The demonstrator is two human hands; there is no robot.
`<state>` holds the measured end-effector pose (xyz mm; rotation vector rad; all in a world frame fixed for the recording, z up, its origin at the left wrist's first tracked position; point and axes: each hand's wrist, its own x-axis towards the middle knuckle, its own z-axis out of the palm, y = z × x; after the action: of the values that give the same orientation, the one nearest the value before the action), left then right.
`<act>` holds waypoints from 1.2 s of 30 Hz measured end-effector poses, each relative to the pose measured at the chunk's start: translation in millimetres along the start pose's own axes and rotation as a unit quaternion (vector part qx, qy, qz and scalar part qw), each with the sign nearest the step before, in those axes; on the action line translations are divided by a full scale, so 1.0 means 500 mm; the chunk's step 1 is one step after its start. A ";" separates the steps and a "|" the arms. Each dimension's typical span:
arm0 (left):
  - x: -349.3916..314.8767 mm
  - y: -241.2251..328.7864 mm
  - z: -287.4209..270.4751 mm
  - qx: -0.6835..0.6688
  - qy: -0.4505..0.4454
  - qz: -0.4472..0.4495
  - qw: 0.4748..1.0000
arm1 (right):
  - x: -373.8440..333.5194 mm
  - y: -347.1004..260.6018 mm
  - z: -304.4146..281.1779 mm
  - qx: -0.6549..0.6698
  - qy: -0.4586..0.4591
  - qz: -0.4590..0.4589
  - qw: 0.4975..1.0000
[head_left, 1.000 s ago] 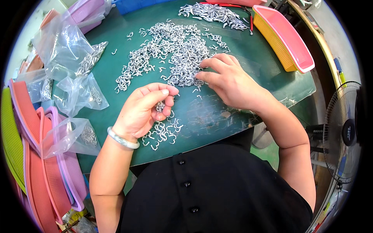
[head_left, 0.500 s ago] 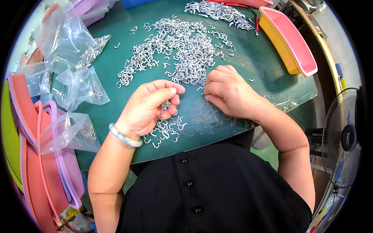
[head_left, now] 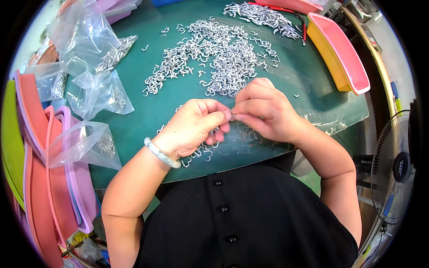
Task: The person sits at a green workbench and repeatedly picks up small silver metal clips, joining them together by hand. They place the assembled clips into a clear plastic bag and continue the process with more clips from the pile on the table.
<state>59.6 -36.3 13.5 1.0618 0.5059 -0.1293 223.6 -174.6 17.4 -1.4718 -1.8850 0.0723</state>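
Note:
My left hand (head_left: 201, 123) is closed, its curled lower fingers around several small curved metal hooks (head_left: 214, 131), mostly hidden. Its thumb and forefinger meet the pinched fingertips of my right hand (head_left: 268, 109). Between the two hands' fingertips is something too small to make out. A large heap of silvery S- and C-shaped metal hooks (head_left: 230, 67) lies just beyond my hands on the green tabletop (head_left: 147, 118). Under and beside my left hand lies a smaller scatter of the same hooks (head_left: 208, 154), partly covered by it.
Clear plastic bags (head_left: 100, 96) with metal pieces lie on the left, above stacked pink and purple baskets (head_left: 58, 178). At the back are plump grey metal pieces (head_left: 266, 18) and red-handled pliers (head_left: 304, 33). A pink-and-yellow basket (head_left: 338, 53) stands at the right, with a fan (head_left: 393, 165) nearer.
My left hand has moved right and turned inward, and its fingertips now meet my right hand's. My right hand has drawn back slightly from the heap's edge. The whole view has shifted a little.

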 end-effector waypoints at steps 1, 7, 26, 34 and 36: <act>0.000 0.000 0.000 0.003 0.006 0.001 1.000 | -0.001 0.002 -0.001 0.004 0.006 0.014 1.000; 0.004 -0.003 -0.001 0.012 0.033 0.014 0.999 | -0.015 0.012 -0.007 -0.128 -0.051 0.038 0.990; 0.003 0.002 -0.002 -0.041 0.024 0.034 0.998 | -0.016 0.006 -0.008 0.037 -0.012 0.121 0.992; 0.007 -0.001 0.005 -0.050 0.020 0.020 0.998 | 0.000 -0.013 0.004 -0.034 0.012 0.000 0.999; 0.009 -0.003 0.002 -0.038 0.011 0.019 0.999 | 0.002 -0.019 0.003 -0.038 0.003 -0.003 0.999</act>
<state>63.1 -37.4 10.5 0.9990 0.5072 -0.0641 215.0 -176.3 21.4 -1.5160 -1.9052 -0.0061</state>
